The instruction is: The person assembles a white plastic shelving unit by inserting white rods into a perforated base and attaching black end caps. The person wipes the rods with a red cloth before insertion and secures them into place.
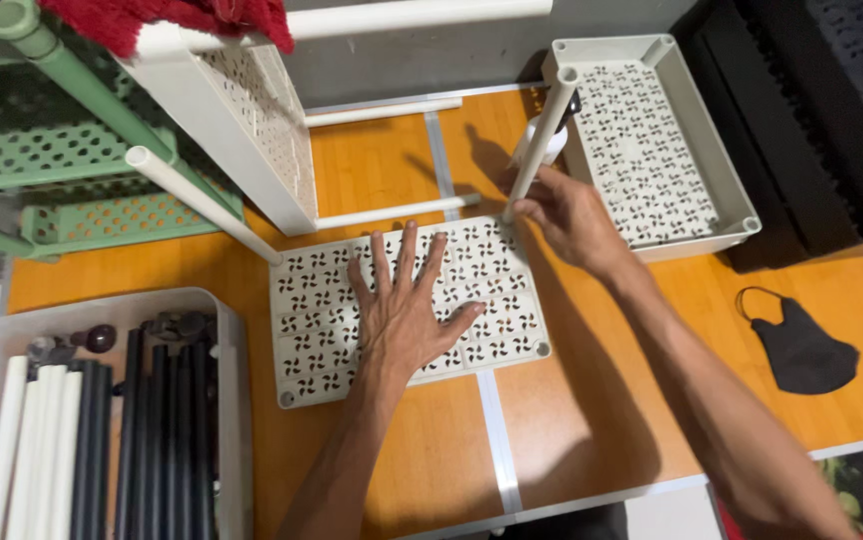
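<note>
A white perforated shelf panel (pixel 317 345) lies flat on the orange table (pixel 392 480). My left hand (pixel 407 310) presses on its middle, palm down, fingers spread. My right hand (pixel 567 215) grips the lower end of a white tube (pixel 544 135) that stands at the panel's far right corner. Another white tube (pixel 197 200) rises from the panel's far left corner, leaning toward me.
A second white perforated tray (pixel 697 225) lies at the far right. A white shelf unit (pixel 227 110) and a green rack (pixel 62 150) stand at the left. A clear bin (pixel 237 380) holds white and black tubes. A black face mask (pixel 802 345) lies at the right.
</note>
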